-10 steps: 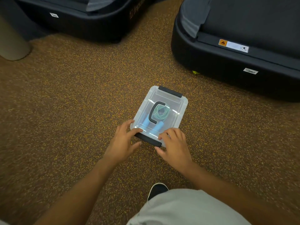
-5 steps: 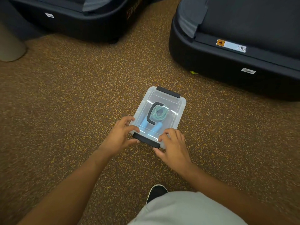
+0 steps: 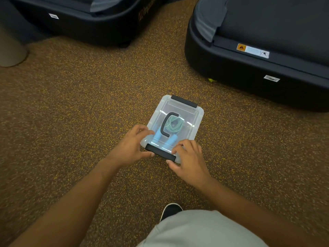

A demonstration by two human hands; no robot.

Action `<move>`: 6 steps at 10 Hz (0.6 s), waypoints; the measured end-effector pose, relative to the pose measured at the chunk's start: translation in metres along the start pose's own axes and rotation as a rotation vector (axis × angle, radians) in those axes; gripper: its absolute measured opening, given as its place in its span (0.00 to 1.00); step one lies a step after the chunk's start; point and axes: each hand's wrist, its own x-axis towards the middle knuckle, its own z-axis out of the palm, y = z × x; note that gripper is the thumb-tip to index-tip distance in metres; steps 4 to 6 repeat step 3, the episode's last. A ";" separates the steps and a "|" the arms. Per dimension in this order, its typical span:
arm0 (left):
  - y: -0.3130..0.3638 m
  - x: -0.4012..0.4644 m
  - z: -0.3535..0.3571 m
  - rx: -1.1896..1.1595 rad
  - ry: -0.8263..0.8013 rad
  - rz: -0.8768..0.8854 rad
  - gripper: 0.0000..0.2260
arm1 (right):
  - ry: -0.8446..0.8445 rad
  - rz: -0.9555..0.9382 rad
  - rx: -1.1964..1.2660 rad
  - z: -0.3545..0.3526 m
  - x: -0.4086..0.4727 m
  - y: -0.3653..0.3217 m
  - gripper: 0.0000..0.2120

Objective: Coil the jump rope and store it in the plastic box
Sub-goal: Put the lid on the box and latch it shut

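Note:
A clear plastic box (image 3: pixel 195 120) with its lid on sits on the speckled brown floor. Through the lid I see the coiled green jump rope (image 3: pixel 174 124) and its light blue handles. A black carry handle lies flat on the lid. Black latches sit at the far end (image 3: pixel 184 101) and the near end (image 3: pixel 160 152). My left hand (image 3: pixel 132 147) grips the near left corner, fingers on the lid and thumb at the near latch. My right hand (image 3: pixel 188 159) grips the near right corner the same way.
Two black treadmill bases stand beyond the box, one at the upper left (image 3: pixel 85 22) and one at the right (image 3: pixel 258 56). A beige pillar base (image 3: pixel 10 49) is at the far left. My shoe (image 3: pixel 170 210) and grey shorts are at the bottom.
Both hands have stayed on the box's near end. The thumbs have pressed in against the near black latch, and the view has shifted slightly.

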 end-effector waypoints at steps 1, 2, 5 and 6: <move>0.004 0.003 -0.009 0.007 0.056 0.022 0.35 | 0.009 -0.015 0.011 -0.015 0.011 -0.004 0.29; 0.010 0.008 -0.019 0.116 0.130 0.025 0.34 | 0.065 -0.083 0.000 -0.025 0.024 -0.009 0.32; 0.024 0.014 -0.038 0.190 0.200 0.032 0.34 | 0.077 -0.127 -0.052 -0.044 0.045 -0.012 0.35; 0.024 0.014 -0.038 0.190 0.200 0.032 0.34 | 0.077 -0.127 -0.052 -0.044 0.045 -0.012 0.35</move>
